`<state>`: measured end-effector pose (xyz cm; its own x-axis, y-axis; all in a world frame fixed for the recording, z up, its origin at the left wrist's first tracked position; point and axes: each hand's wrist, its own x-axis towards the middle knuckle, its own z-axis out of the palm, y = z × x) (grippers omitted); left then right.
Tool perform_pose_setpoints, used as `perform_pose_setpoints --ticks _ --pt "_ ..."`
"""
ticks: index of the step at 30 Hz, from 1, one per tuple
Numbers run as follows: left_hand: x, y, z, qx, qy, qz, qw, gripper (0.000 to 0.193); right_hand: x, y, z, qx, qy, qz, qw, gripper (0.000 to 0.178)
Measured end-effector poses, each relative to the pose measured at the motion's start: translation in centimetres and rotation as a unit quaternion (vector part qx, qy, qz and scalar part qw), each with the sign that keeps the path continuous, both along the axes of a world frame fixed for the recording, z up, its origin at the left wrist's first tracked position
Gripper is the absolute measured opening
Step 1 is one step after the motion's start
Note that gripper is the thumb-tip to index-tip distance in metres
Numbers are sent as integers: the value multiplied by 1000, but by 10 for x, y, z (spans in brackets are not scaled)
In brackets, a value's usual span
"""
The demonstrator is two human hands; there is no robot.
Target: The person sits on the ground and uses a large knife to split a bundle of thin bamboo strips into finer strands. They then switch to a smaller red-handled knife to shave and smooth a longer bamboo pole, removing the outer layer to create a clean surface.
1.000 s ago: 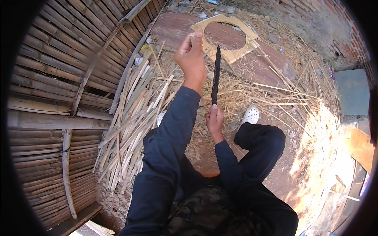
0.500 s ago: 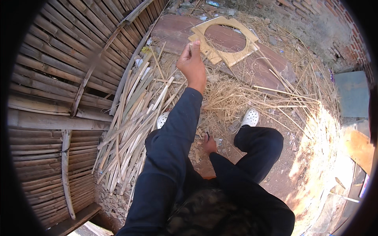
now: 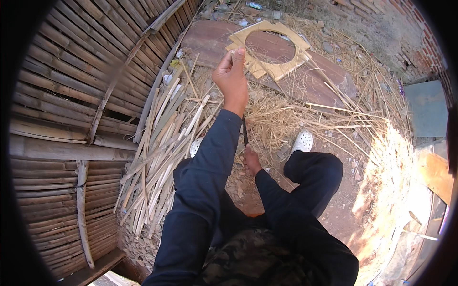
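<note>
My left hand (image 3: 231, 81) is raised out in front, thumb and fingers pinched together. A small pale end shows at its fingertips, apparently of a thin pale strip, with most of it hidden by the hand. Lower down, between my knees, my right hand (image 3: 252, 161) is closed around the handle of a knife. Its narrow dark blade (image 3: 245, 132) points away from me, partly behind my left forearm. Below the left hand lie loose shavings (image 3: 272, 117). A pile of split bamboo strips (image 3: 157, 162) lies to the left of my legs.
A tan board with a round hole (image 3: 281, 70) rests on a reddish-brown panel (image 3: 210, 35) ahead. A bamboo slat wall (image 3: 71, 109) stands close on the left. A brick wall (image 3: 429, 45) rises at far right, near a grey-blue panel (image 3: 427, 109). My white clogs (image 3: 303, 141) are on the ground.
My right hand has moved slightly away from me, and more of the knife's blade now shows beyond it. My left hand stays raised in nearly the same place, still pinched.
</note>
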<state>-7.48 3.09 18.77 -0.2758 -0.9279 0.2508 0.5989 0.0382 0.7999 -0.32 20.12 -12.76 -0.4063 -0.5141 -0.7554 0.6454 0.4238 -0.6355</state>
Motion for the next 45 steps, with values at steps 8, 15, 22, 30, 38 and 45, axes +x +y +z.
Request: perform_pose_setpoints --ticks 8,15,22,30,38,45 --pt "-1 2 3 22 4 2 1000 24 -14 -9 57 -58 -227 -98 967 49" --pt "5 1 -3 33 -14 3 999 24 -9 15 50 -26 -201 -96 975 46" --pt "-1 6 0 30 19 -6 999 22 -16 23 3 -117 -133 -41 983 49" --pt "6 -3 -6 1 2 30 1000 17 -2 -5 89 17 440 -27 897 39" --pt "-9 2 3 28 -4 39 999 15 16 26 -17 80 436 34 896 48" --pt "-14 15 -4 13 -4 31 999 18 1 43 -6 19 -98 20 995 59"
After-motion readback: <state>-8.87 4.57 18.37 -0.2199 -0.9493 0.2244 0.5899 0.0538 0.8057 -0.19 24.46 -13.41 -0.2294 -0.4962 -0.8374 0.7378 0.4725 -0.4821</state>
